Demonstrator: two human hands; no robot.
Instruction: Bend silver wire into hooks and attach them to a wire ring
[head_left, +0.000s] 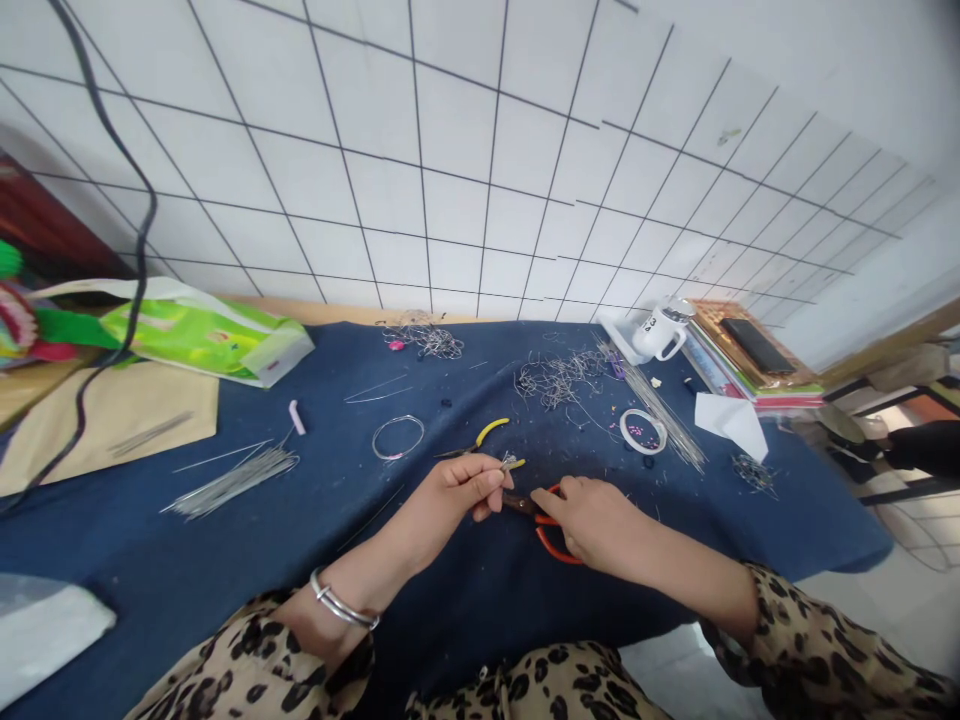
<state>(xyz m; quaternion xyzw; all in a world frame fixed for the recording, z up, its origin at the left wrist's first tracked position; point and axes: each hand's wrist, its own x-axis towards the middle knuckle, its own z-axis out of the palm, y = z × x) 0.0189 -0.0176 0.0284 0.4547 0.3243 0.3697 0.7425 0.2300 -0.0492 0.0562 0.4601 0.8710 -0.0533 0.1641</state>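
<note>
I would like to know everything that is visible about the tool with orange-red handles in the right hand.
The tool has two curved orange-red handles, which look plastic-coated, and a short, dark, metal-looking head. The right hand grips it at the handles; the lower handle bows out below the fingers, spread from the upper one. It is over the blue cloth, its head pointing toward the left hand. Whether the tip touches that hand is hard to tell.
</note>
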